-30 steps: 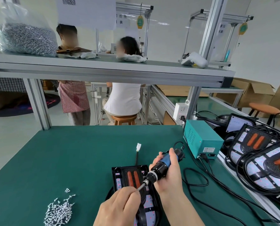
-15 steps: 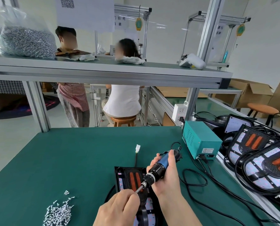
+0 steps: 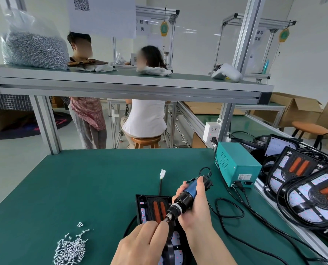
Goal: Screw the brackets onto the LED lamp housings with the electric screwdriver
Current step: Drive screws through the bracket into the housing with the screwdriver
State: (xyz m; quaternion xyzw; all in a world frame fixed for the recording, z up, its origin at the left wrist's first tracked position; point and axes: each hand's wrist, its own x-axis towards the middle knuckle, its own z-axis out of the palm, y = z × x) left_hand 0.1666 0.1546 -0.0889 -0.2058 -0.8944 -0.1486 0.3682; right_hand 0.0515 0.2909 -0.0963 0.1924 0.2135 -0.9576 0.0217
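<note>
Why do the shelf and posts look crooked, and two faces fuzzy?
Head view: the wide-angle lens slants the shelf and tilts the posts toward the edges; the faces of the standing person and seated person are blurred patches; the screwdriver and right hand look sharp.

Factory assembly line: aluminium-frame workbenches, bagged screws
</note>
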